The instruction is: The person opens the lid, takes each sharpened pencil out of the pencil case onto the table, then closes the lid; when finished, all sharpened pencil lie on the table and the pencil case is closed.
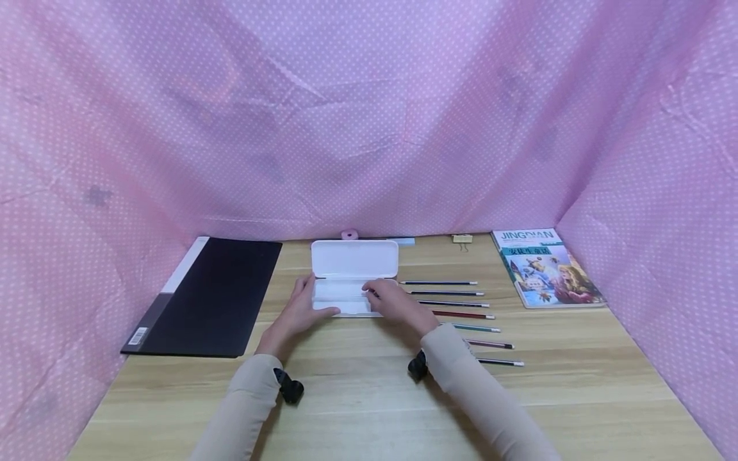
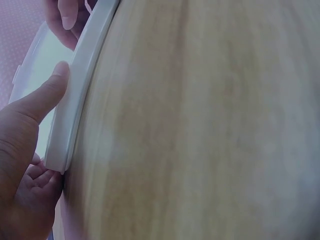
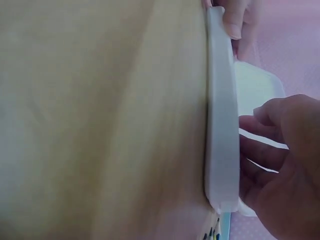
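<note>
A white pencil case (image 1: 340,289) lies on the table with its lid (image 1: 354,258) raised at the back. My left hand (image 1: 298,307) holds the case's left end. Its thumb (image 2: 47,92) lies over the front rim, and its other fingers bend round the end. Over the right half of the case is my right hand (image 1: 394,304). In the right wrist view its loosely bent, slightly spread fingers (image 3: 262,152) reach down inside, the tips hidden behind the front wall; no object shows between them. Several pencils (image 1: 464,314) lie in a row right of the case, some partly behind the right forearm.
A black folder (image 1: 216,298) lies at the left. On the right is an illustrated book (image 1: 548,272). Along the back edge are a binder clip (image 1: 462,239), a small pink ring-shaped item (image 1: 349,234) and a pale blue strip (image 1: 406,242). Pink dotted cloth (image 1: 369,128) hangs round the table (image 1: 357,397).
</note>
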